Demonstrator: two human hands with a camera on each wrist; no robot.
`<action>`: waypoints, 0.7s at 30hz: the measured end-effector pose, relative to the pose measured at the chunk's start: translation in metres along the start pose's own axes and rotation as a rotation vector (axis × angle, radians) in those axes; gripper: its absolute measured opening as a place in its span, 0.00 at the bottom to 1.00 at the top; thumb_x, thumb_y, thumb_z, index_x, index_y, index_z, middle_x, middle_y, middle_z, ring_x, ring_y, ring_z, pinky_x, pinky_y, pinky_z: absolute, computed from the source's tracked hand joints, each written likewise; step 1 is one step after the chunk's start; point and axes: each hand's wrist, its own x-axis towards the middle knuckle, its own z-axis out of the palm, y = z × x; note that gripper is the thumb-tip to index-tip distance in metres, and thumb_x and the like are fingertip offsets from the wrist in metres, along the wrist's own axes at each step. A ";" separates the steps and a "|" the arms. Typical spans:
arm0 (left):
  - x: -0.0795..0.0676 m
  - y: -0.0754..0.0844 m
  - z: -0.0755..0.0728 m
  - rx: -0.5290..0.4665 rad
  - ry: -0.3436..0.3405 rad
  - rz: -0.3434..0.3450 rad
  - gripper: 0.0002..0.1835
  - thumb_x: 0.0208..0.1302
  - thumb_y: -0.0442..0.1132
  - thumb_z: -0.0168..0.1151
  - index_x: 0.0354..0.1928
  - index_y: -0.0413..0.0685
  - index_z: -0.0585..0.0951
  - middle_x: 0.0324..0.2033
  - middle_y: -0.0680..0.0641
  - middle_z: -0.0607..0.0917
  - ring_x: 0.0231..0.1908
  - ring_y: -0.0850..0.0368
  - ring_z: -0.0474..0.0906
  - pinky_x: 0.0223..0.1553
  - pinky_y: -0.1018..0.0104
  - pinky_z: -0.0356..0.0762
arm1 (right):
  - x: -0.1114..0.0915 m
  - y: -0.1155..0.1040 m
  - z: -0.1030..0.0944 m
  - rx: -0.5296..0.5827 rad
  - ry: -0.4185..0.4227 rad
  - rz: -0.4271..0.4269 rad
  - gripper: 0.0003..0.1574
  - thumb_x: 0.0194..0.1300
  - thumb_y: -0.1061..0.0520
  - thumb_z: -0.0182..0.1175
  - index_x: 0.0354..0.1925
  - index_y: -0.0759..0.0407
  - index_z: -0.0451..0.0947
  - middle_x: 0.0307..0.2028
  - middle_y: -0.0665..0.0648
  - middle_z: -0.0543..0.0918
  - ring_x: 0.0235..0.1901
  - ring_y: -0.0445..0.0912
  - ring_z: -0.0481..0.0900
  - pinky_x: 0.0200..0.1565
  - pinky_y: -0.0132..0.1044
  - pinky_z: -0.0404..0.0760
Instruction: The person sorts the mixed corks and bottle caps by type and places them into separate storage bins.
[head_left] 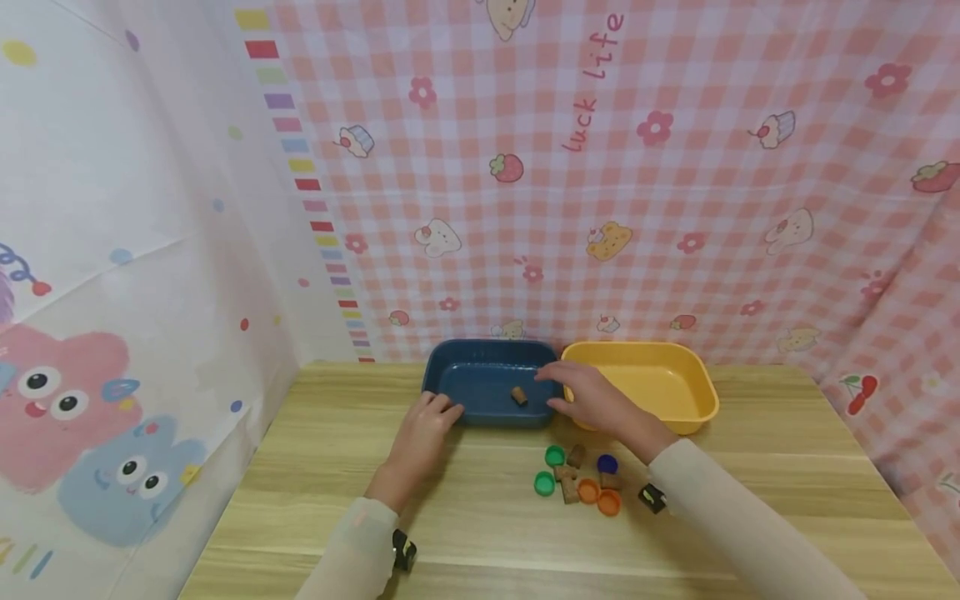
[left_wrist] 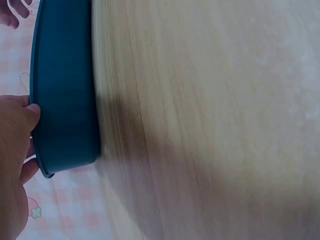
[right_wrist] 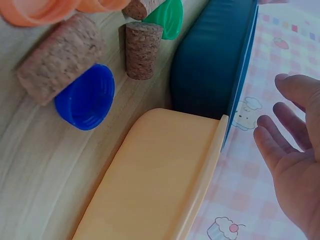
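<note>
The near left corner of a dark blue rectangular plastic tray (head_left: 487, 385) is being touched by the left hand (head_left: 420, 433), its fingers (left_wrist: 31, 112) being curled against the rim. One brown cork stopper (head_left: 518, 396) is being held inside this tray, near its right end. The right hand (head_left: 592, 398) is being held above the meeting edges of the blue tray and a yellow rectangular plastic tray (head_left: 660, 392), fingers (right_wrist: 280, 137) spread loosely and apparently gripping nothing. Both trays are being carried side by side, touching, on the light wooden worktop (head_left: 750, 500). Corks and coloured bottle caps (head_left: 581, 482) are lying clustered just before the trays.
</note>
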 end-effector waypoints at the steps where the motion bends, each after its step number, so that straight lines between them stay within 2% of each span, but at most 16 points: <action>1: 0.000 0.000 0.000 0.000 0.001 0.000 0.16 0.60 0.22 0.65 0.49 0.40 0.89 0.40 0.43 0.86 0.38 0.47 0.75 0.45 0.56 0.77 | -0.002 -0.001 0.000 -0.004 0.003 -0.005 0.25 0.64 0.59 0.72 0.59 0.59 0.82 0.59 0.60 0.84 0.61 0.57 0.81 0.62 0.53 0.79; 10: -0.001 0.000 0.002 0.023 0.029 0.004 0.14 0.61 0.24 0.67 0.47 0.42 0.90 0.39 0.45 0.86 0.37 0.49 0.74 0.43 0.57 0.76 | -0.026 -0.007 -0.006 0.053 0.016 0.014 0.26 0.64 0.58 0.72 0.60 0.56 0.82 0.63 0.58 0.83 0.65 0.58 0.78 0.64 0.55 0.77; 21: 0.000 0.000 0.002 0.035 0.016 0.003 0.16 0.59 0.24 0.67 0.48 0.42 0.90 0.39 0.44 0.86 0.37 0.48 0.75 0.43 0.56 0.77 | -0.065 -0.002 -0.006 0.030 0.023 -0.026 0.23 0.65 0.56 0.72 0.59 0.51 0.83 0.63 0.54 0.82 0.64 0.53 0.79 0.63 0.52 0.78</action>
